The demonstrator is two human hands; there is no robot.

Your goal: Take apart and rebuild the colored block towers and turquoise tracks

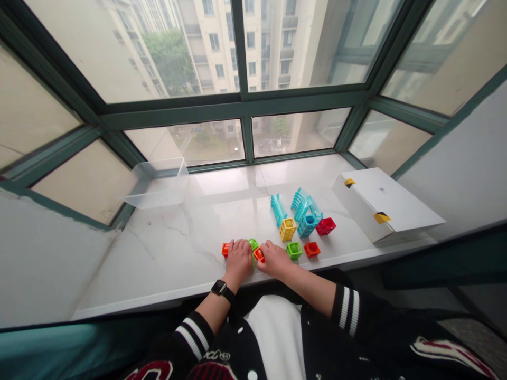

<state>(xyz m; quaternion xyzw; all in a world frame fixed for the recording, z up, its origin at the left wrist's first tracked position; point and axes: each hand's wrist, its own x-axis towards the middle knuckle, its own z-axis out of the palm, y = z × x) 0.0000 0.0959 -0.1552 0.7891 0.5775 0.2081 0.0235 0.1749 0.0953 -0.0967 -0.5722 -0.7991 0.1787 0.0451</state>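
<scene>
My left hand (pixel 238 259), a dark watch on its wrist, is closed over toy blocks on the white marbled sill. An orange block (pixel 225 249) sticks out on its left and a green block (pixel 253 244) on its right. My right hand (pixel 274 258) grips an orange-red block (pixel 259 254) against the green one. My fingers hide much of these pieces, so I cannot tell whether they are joined. Just right of my right hand stand an open-framed green block (pixel 294 250) and an orange block (pixel 312 249).
Farther back are a yellow block (pixel 288 229), a blue block (pixel 307 226), a red block (pixel 326 226) and light-blue slotted pieces (pixel 278 209). A clear plastic bin (pixel 158 199) stands at the back left, a white box (pixel 390 203) at the right. Windows enclose the sill (pixel 166 264).
</scene>
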